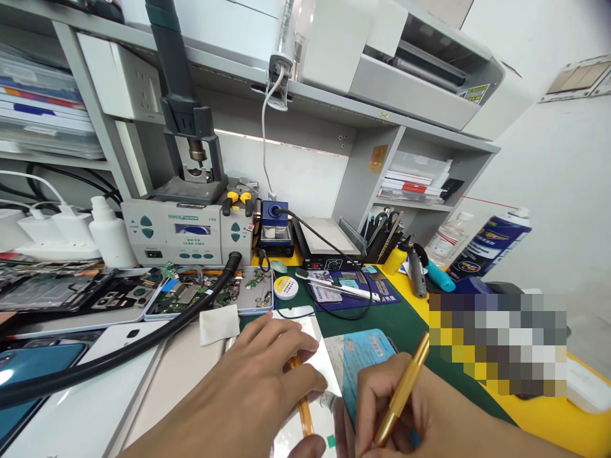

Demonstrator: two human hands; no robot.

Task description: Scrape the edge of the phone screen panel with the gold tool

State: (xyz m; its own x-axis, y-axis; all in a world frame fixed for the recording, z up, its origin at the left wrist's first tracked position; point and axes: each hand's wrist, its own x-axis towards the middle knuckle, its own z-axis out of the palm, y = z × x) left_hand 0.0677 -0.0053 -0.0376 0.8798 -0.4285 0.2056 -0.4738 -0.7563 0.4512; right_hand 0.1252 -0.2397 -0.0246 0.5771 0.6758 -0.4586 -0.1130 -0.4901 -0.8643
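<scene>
Phone repair at the bench (pixel 548 413), prying or scraping stage, by appearance. Left hand (pixel 258 381) presses flat on a white panel (pixel 315 356), fingers spread, an orange strip (pixel 303 407) beneath them. Right hand (pixel 405 413) is closed on a slim brass-coloured tool (pixel 403 388), pen-fashion, tip down beside a glossy blue phone (pixel 363 356). Next move likely calls for light, steady tip pressure. Behind: grey rework station (pixel 186 232), thick black hose (pixel 143 343).

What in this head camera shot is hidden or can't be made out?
- Tip of the gold tool: covered by the right hand.
- What lies under the left hand: covered by it.
- Area right of the green mat: blurred by pixelation.
- Blue spray can label: too small.
</scene>
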